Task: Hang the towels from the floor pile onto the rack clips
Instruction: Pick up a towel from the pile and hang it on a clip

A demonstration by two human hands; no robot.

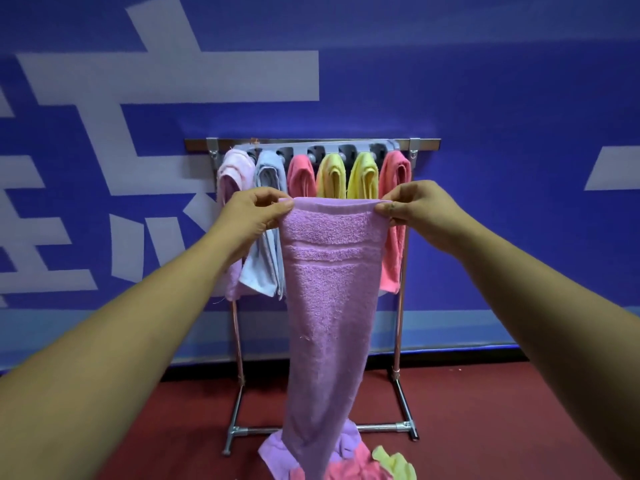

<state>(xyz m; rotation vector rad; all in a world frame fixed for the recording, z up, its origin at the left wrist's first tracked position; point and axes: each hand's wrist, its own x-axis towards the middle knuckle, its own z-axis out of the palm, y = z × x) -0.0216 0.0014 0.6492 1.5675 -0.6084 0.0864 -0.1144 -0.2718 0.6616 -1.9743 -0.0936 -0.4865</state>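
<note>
A purple towel (329, 306) hangs spread out in front of the rack. My left hand (252, 213) pinches its top left corner and my right hand (415, 206) pinches its top right corner. Its lower end reaches down to the floor pile (349, 455) of purple, pink and yellow-green towels. Behind it stands the metal rack (311, 143) with a grey clip strip (349, 150). Several towels hang from the clips: light pink (233, 174), light blue (272, 174), coral (301, 178), two yellow (348, 180) and another coral (394, 174). The purple towel hides their lower parts.
The rack's base frame (381, 427) rests on the dark red floor (502, 427), close to a blue wall (485, 81) with large white characters. The pile lies just in front of the base bar.
</note>
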